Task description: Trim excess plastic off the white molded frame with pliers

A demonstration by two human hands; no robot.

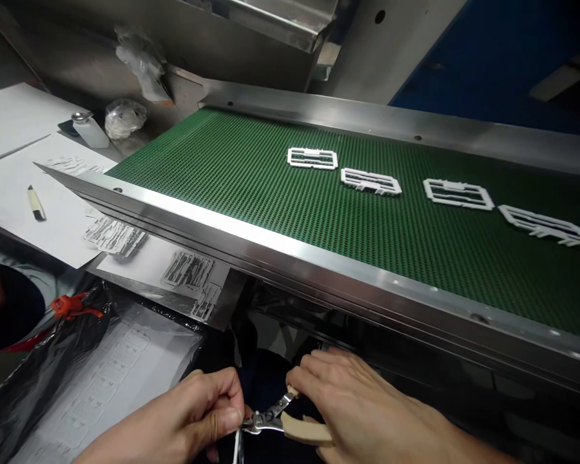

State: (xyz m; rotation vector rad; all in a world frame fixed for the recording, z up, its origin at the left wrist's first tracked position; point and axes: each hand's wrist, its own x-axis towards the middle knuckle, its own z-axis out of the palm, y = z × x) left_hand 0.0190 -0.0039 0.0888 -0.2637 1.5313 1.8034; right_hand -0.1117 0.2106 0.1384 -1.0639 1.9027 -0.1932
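Two hands: left fingers (217,422) pinch a white piece (236,448), right fingers (314,380) grip cutters (283,419) touching it.

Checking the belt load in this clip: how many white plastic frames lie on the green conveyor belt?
4, in a row across the green conveyor belt: leftmost frame, second frame, third frame, and fourth frame near the right edge. More could lie beyond the picture's right edge.

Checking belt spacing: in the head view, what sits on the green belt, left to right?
Four white plastic frames: first frame → second frame → third frame → fourth frame, at the right edge. All lie flat on the conveyor belt.
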